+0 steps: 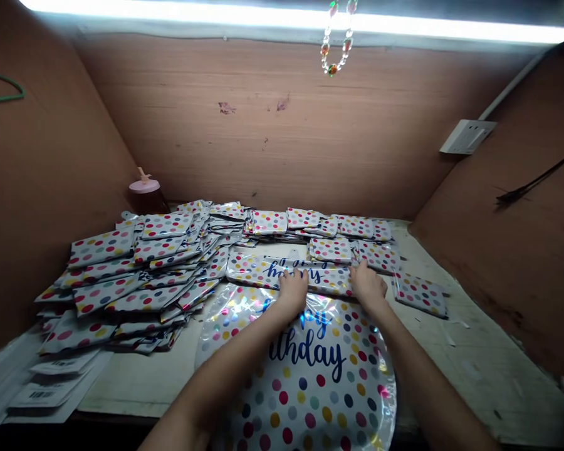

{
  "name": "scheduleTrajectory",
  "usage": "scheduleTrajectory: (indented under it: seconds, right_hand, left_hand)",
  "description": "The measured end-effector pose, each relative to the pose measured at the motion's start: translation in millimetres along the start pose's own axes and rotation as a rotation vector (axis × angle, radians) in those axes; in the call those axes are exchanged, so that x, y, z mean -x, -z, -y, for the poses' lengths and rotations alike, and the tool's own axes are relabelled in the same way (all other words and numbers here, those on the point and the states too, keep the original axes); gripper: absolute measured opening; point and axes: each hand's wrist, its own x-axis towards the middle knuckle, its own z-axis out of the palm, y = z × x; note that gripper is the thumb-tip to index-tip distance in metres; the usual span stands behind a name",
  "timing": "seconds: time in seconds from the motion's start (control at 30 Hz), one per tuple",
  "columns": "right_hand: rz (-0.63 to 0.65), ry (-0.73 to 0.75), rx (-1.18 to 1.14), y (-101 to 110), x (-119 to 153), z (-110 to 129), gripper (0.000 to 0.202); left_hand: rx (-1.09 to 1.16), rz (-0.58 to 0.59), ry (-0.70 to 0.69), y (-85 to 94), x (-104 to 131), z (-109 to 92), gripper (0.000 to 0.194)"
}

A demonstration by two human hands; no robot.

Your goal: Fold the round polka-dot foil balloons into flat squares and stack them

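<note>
A flat, round foil balloon (305,388) with coloured dots and blue "birthday" lettering lies before me, its lower part at the table's front edge. Across its far end is a foil balloon folded into a long strip (251,270), with part of the blue lettering showing. My left hand (294,291) is closed on the middle of this strip, fingers curled over it. My right hand (368,287) grips its right end. Both thumbs are mostly hidden. Small folded foil balloons (329,249) lie just beyond my hands.
Piles of folded dotted balloons (162,250) cover the table's left and back; one packet (420,293) lies at right. White labelled bags (51,388) sit front left. A pink-lidded bottle (145,191) stands in the back corner. Wooden walls (272,125) enclose the table (479,351).
</note>
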Motion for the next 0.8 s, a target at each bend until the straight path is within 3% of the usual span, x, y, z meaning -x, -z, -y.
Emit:
scheduleTrajectory:
  seconds: [0.07,0.13,0.23,0.33,0.43,0.6,0.7,0.8]
  right_hand:
    - [-0.139,0.105,-0.012,1,36,-6,0.042]
    - [-0.248,0.331,-0.123,-9,74,-14,0.036]
    - [-0.127,0.618,-0.313,-36,113,-24,0.029]
    - [-0.066,0.676,-0.366,-58,120,-29,0.022]
    - [-0.078,0.661,-0.367,-67,114,-28,0.029]
    - [-0.156,0.678,-0.331,-70,115,-28,0.032]
    - [-0.171,0.667,-0.293,-72,119,-27,0.035]
    - [-0.155,0.671,-0.261,-73,118,-25,0.037]
  left_hand:
    - [-0.003,0.025,0.036,4.3,-12,-3,0.071]
    - [-0.004,0.058,0.031,9.8,-19,1,0.074]
    - [-0.004,0.113,-0.027,17.9,-20,12,0.085]
    - [-0.013,0.120,-0.060,24.2,-19,18,0.090]
    - [-0.011,0.078,-0.026,25.6,-15,13,0.089]
    - [0.066,-0.102,0.086,34.5,-2,9,0.033]
    - [0.129,-0.283,0.128,78.2,3,31,0.023]
    - [0.177,-0.524,0.146,152.7,13,67,0.032]
